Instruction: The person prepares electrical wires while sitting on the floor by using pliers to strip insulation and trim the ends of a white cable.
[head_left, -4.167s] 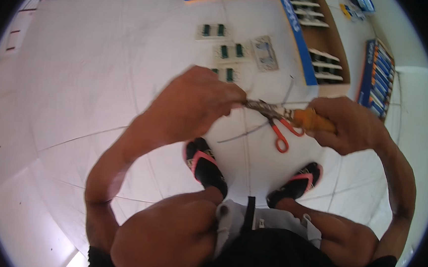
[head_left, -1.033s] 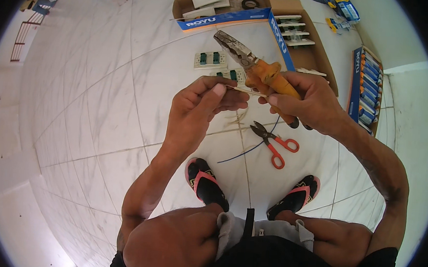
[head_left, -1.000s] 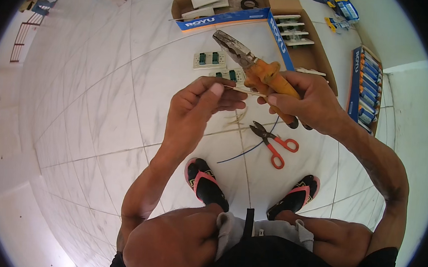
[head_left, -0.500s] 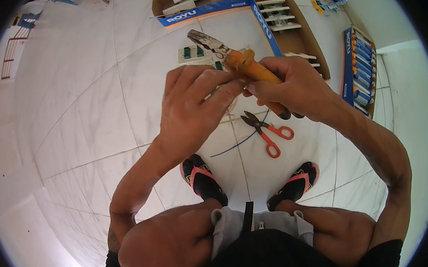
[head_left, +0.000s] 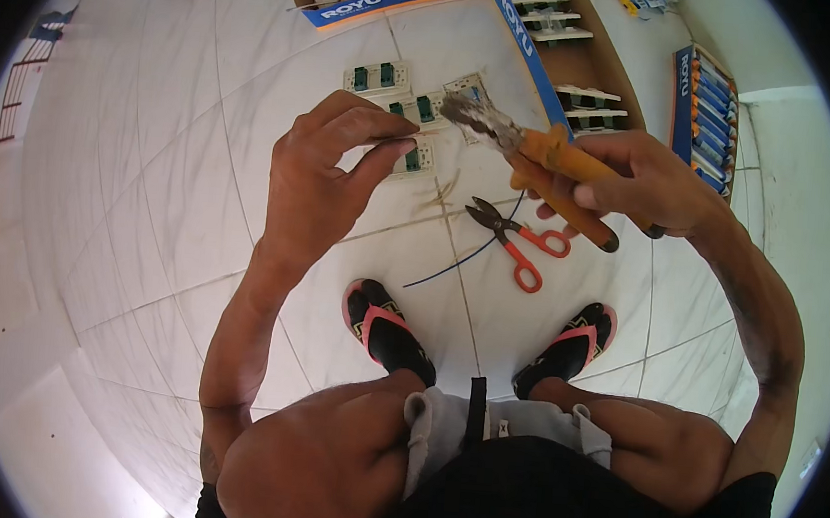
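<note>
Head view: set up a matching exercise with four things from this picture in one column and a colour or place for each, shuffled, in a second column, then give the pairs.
Things:
1. pliers
2. scissors
3. dark wire
4. sandals

Descriptions:
A. lying loose on the white tiles beside the scissors
B. orange handles, gripped in the right hand
C. red handles, lying on the floor
D. on the person's feet, pink straps

Pairs: 1-B, 2-C, 3-A, 4-D
</note>
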A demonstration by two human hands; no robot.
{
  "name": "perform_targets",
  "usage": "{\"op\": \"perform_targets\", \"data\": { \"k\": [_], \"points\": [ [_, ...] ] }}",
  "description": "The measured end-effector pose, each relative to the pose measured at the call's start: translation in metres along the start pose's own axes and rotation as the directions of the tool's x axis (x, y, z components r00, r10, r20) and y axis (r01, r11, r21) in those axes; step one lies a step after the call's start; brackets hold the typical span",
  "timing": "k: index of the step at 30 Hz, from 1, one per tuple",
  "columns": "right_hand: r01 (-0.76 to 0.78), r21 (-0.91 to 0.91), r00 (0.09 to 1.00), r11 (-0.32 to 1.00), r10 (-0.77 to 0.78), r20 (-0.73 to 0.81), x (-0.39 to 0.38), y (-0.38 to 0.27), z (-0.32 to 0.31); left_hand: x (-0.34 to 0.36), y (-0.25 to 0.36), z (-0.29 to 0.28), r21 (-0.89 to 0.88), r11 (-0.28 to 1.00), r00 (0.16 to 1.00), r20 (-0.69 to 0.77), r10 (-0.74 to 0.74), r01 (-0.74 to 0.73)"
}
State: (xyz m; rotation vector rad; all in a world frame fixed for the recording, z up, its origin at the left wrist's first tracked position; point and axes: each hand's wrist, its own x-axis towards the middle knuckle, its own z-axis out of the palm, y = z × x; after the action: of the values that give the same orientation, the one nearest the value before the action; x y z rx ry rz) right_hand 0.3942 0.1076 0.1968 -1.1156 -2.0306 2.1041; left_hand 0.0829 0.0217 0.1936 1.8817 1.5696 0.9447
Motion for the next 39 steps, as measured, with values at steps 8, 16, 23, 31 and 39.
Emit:
{"op": "perform_targets", "data": {
  "k": [8, 16, 23, 31, 39],
  "points": [
    [-0.054, 0.001, 0.988, 0.999, 0.053, 0.146, -0.01, 0.009, -0.003, -0.006, -0.006, -0.001, -0.091, 0.996, 0.999, 0.043, 0.011, -0.007],
    [-0.008, -0.022, 0.99, 1.0, 0.011, 0.139, -0.007, 0.004, -0.002, -0.008, -0.003, -0.006, -0.09, 0.995, 0.997, 0.067, 0.041, -0.035],
    [0.01, 0.052, 0.988, 0.999, -0.018, 0.151, -0.006, 0.003, 0.005, -0.01, -0.007, -0.008, -0.068, 0.991, 0.989, 0.087, 0.117, -0.112],
    [-0.025, 0.051, 0.981, 0.998, 0.014, 0.195, -0.005, -0.008, 0.005, -0.01, -0.012, -0.011, -0.041, 0.987, 0.983, 0.087, 0.159, -0.156],
    [0.029, 0.014, 0.975, 0.999, -0.031, 0.221, -0.007, -0.008, 0.006, -0.01, -0.01, -0.015, -0.064, 0.988, 0.982, 0.118, 0.146, -0.139]
  ]
}}
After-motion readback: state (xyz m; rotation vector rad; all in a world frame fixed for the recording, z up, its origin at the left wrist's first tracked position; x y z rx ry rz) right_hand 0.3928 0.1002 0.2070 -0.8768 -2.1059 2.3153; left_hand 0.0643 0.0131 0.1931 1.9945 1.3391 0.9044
